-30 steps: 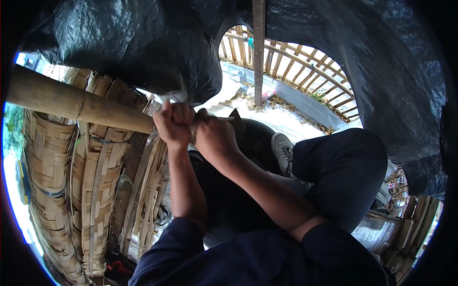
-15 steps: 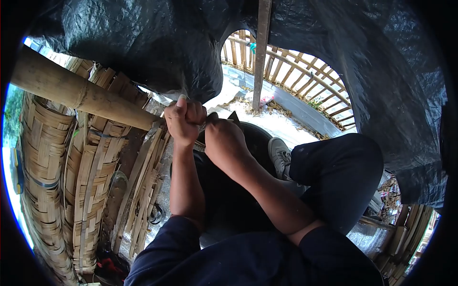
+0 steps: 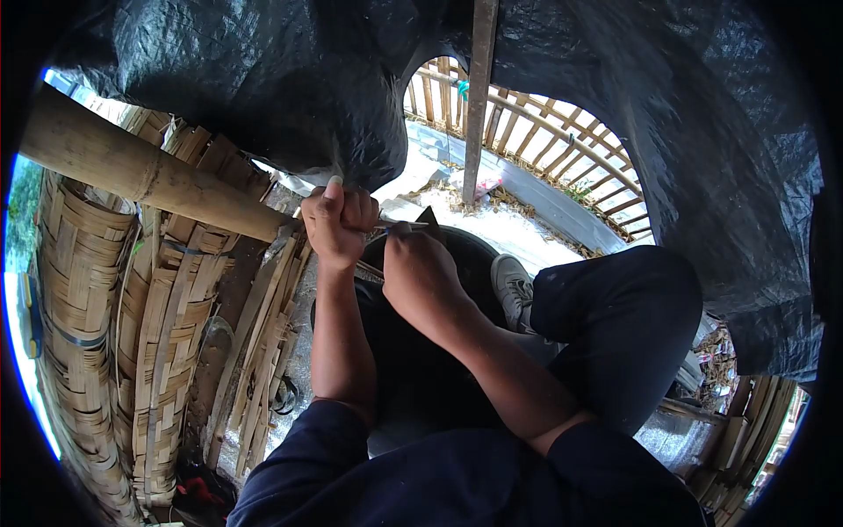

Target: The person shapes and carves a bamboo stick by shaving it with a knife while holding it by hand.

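Note:
My left hand (image 3: pixel 336 227) is closed in a fist, thumb pointing up, just below the hanging black sheet. A thin pale strip (image 3: pixel 406 225) runs from this fist across the top of my right hand (image 3: pixel 420 270). My right hand is closed at the strip, knuckles up; its fingertips are hidden from me. Whether the strip is bamboo or something else I cannot make out. Beneath both hands lies a black round container (image 3: pixel 474 255), with a dark pointed piece (image 3: pixel 427 216) sticking up by its far rim.
A thick bamboo pole (image 3: pixel 149 171) slants in from the left, above woven bamboo panels (image 3: pixel 88 290) and loose slats (image 3: pixel 263 342). Black plastic sheeting (image 3: pixel 702 149) hangs ahead and right. A narrow upright post (image 3: pixel 479 105) stands before a slatted fence (image 3: pixel 562 132). My shoe (image 3: pixel 514 285) is beside the container.
My right hand has shifted slightly down and right, away from my left fist. More of the pale strip shows between them. My left hand has hardly moved.

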A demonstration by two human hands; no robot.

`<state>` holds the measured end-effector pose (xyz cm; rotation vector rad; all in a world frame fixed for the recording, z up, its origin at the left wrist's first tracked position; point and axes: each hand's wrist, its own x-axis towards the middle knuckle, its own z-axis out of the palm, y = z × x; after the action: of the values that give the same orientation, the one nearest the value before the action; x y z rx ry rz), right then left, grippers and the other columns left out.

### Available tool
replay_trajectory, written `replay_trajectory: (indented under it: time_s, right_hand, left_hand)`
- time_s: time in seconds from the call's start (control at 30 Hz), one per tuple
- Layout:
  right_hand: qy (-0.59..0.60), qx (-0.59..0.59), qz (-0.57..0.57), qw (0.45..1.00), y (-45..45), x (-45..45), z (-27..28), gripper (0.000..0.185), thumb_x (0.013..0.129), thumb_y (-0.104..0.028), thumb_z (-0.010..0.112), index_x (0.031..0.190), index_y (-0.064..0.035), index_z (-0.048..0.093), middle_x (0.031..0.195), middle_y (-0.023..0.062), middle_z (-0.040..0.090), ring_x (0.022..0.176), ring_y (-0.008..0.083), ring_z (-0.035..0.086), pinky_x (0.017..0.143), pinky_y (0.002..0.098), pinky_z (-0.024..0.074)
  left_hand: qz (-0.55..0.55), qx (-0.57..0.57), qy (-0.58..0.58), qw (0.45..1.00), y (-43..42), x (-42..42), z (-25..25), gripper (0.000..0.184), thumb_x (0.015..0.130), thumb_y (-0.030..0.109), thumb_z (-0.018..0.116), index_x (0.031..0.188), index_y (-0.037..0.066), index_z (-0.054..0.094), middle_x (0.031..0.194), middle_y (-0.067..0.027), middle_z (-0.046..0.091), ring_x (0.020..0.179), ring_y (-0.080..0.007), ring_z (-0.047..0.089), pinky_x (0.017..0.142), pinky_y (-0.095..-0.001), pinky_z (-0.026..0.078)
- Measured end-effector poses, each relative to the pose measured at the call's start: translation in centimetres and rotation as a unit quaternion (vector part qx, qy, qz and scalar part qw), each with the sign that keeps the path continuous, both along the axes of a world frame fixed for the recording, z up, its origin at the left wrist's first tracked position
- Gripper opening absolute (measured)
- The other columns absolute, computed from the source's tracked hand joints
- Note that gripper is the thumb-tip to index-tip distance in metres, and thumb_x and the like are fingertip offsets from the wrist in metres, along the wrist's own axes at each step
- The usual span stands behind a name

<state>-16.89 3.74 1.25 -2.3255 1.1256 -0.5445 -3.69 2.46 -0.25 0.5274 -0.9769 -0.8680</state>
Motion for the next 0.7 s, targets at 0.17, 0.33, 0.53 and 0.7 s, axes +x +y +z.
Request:
replay_trajectory:
  time_s: [0.17,0.33,0.53,0.7]
  right_hand:
    - [-0.007,0.003,0.005,1.0,-1.3,1.6,-2.5,0.019,0.069,0.001,0.061,0.085,0.0076,0.053,0.068,0.0204,0.062,0.066,0.0313,0.067,0.06,0.0351,0.0546]
    - [0.032,0.059,-0.003,0.998,0.6,1.0,0.3,0.018,0.07,0.001,0.06,0.086,0.0069,0.054,0.068,0.0204,0.062,0.067,0.0317,0.067,0.061,0.0362,0.0547]
    - [0.031,0.028,0.023,0.999,-1.2,0.2,-2.0,0.015,0.072,0.001,0.058,0.086,0.0078,0.057,0.073,0.024,0.064,0.07,0.0368,0.066,0.066,0.0394,0.0549]
    - [0.04,0.063,-0.003,0.997,-0.9,0.7,-2.1,0.015,0.077,-0.002,0.059,0.088,0.0063,0.056,0.077,0.023,0.065,0.075,0.0344,0.068,0.065,0.0389,0.056]
  left_hand:
    - [0.001,0.008,0.062,0.998,0.0,1.9,-0.6,0.054,0.098,0.027,0.042,0.05,0.01,0.024,0.044,0.0019,0.022,0.038,-0.0102,0.02,0.038,-0.0286,0.016]
    - [-0.039,-0.02,0.034,0.998,0.1,2.1,-1.1,0.054,0.098,0.027,0.042,0.05,0.01,0.024,0.045,0.0023,0.021,0.038,-0.01,0.02,0.038,-0.0281,0.015]
    - [-0.047,0.001,0.022,0.999,-0.1,0.4,0.0,0.055,0.098,0.024,0.044,0.049,0.008,0.024,0.044,0.0017,0.022,0.038,-0.0103,0.02,0.038,-0.0282,0.014]
    - [-0.051,0.001,0.031,0.998,-0.1,0.6,0.0,0.055,0.098,0.023,0.043,0.048,0.008,0.025,0.043,0.0018,0.022,0.037,-0.0106,0.019,0.038,-0.0281,0.015]
